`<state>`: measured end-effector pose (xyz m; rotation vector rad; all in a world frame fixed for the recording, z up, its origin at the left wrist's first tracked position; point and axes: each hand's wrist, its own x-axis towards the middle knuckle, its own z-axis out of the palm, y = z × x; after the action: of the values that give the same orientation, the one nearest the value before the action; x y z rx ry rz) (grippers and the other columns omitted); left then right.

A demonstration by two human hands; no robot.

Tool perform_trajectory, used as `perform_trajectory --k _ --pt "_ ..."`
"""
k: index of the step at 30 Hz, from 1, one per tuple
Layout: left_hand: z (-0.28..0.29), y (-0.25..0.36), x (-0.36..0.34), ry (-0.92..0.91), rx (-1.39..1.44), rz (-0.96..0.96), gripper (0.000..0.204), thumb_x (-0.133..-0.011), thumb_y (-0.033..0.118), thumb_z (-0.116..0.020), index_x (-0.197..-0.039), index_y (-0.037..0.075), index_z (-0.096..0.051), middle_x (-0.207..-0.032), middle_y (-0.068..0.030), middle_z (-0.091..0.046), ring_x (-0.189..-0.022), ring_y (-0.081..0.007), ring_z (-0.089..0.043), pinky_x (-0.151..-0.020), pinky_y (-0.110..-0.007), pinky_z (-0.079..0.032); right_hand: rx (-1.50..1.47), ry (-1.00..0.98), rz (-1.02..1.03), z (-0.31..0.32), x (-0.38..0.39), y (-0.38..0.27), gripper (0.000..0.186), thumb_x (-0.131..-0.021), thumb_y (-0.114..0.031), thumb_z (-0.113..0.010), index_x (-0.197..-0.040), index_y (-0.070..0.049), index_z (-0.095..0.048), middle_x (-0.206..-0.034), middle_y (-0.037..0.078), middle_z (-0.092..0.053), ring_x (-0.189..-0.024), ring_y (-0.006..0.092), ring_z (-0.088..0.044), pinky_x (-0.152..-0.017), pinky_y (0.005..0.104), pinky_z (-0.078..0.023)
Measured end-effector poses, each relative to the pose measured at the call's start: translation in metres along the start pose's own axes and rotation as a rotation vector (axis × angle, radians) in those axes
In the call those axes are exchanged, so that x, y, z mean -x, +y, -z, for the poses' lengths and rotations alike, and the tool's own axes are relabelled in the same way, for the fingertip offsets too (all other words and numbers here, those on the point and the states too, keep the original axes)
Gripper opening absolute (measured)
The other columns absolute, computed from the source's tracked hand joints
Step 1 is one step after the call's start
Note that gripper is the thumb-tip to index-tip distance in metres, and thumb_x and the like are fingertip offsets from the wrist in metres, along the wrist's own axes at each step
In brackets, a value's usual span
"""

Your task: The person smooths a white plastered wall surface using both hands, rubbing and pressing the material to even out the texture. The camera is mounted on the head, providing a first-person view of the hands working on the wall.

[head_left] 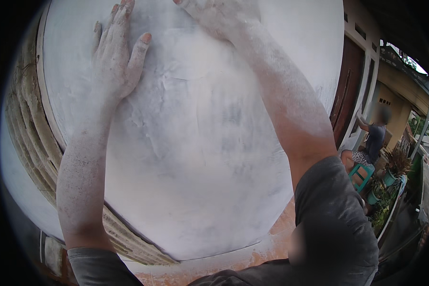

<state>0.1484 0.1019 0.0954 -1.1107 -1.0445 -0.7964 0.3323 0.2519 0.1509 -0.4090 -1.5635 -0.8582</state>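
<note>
A white wall with cloudy grey patches fills the middle of the view, streaked with powder. My left hand lies flat against its upper left part, thumb spread away from the fingers and nothing in its grasp. At the top edge, my right hand is over the wall, its fingers mostly cut off by the frame. Whether it holds anything is hidden. White dust coats both hands and forearms up toward the dark grey sleeves.
Rough layered trim borders the wall on the left. Dusty orange floor shows below. To the right are a dark brown door, a person seated on a green plastic stool, and potted plants.
</note>
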Motion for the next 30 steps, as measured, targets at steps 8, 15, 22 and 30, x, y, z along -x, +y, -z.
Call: perform_trajectory --k 8,15,22,30 --pt "-0.034 -0.079 -0.015 0.079 -0.092 0.153 0.067 -0.103 0.027 -0.054 -0.158 -0.005 -0.032 -0.165 -0.0237 -0.035 -0.158 -0.0319 -0.026 -0.131 -0.046 -0.012 -0.084 -0.213 0.032 0.033 0.225 -0.025 0.118 -0.091 -0.089 -0.033 -0.164 0.003 -0.019 -0.169 0.021 -0.029 -0.161 0.0348 -0.016 -0.129 0.0595 -0.008" --pt "-0.055 -0.093 -0.021 0.261 0.208 -0.002 0.068 -0.099 0.025 -0.060 -0.156 -0.004 -0.038 -0.159 -0.0237 -0.044 -0.155 -0.0323 -0.034 -0.130 -0.047 -0.016 0.018 -0.067 -0.129 0.008 -0.071 0.000 0.096 -0.104 -0.069 -0.035 -0.164 0.004 -0.019 -0.173 0.021 -0.017 -0.162 0.0319 -0.011 -0.131 0.0479 -0.010" --pt "-0.005 -0.056 -0.004 0.158 0.062 0.135 0.069 -0.098 0.034 -0.064 -0.153 -0.003 -0.044 -0.157 -0.0225 -0.048 -0.153 -0.0308 -0.037 -0.130 -0.047 -0.018 -0.011 -0.330 -0.180 0.019 0.219 -0.045 0.113 -0.091 -0.073 -0.058 -0.167 -0.004 -0.010 -0.173 0.021 -0.014 -0.162 0.0358 -0.005 -0.130 0.0583 -0.009" --pt "-0.007 -0.054 -0.007 0.135 -0.068 0.073 0.071 -0.097 0.040 -0.065 -0.150 -0.004 -0.048 -0.159 -0.0215 -0.046 -0.154 -0.0316 -0.035 -0.130 -0.048 -0.018 -0.047 -0.078 -0.202 0.019 0.007 -0.014 0.092 -0.101 -0.065 -0.050 -0.166 -0.008 -0.018 -0.171 0.016 -0.023 -0.160 0.0327 -0.017 -0.131 0.0514 -0.013"
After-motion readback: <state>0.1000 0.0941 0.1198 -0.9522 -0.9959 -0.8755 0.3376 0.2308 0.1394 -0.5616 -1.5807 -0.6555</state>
